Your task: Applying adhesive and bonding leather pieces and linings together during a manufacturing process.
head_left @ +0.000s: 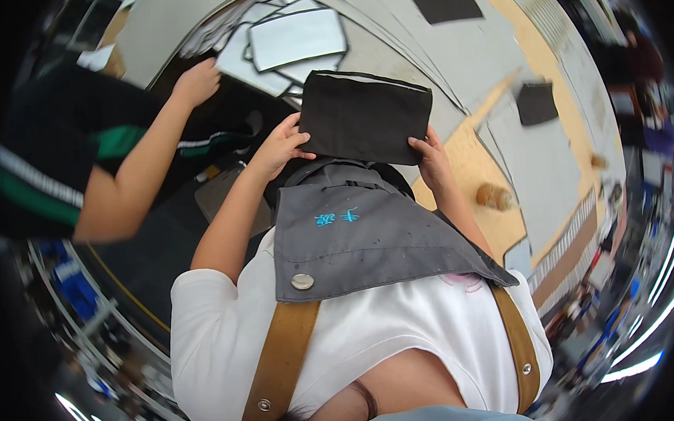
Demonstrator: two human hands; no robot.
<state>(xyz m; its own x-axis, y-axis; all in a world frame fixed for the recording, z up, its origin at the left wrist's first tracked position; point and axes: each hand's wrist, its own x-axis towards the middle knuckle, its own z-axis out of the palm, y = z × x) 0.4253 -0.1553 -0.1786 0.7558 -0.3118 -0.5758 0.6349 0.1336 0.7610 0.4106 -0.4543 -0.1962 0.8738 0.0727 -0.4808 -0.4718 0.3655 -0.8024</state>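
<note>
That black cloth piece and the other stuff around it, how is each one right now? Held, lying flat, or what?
black fabric piece: held up flat, gripped at both lower corners
left hand: closed on its left corner
right hand: closed on its right corner
grey apron: worn, bib folded down
white-faced panel: lying flat on a stack
co-worker's hand: resting on the table
small black piece: lying flat, alone
</note>
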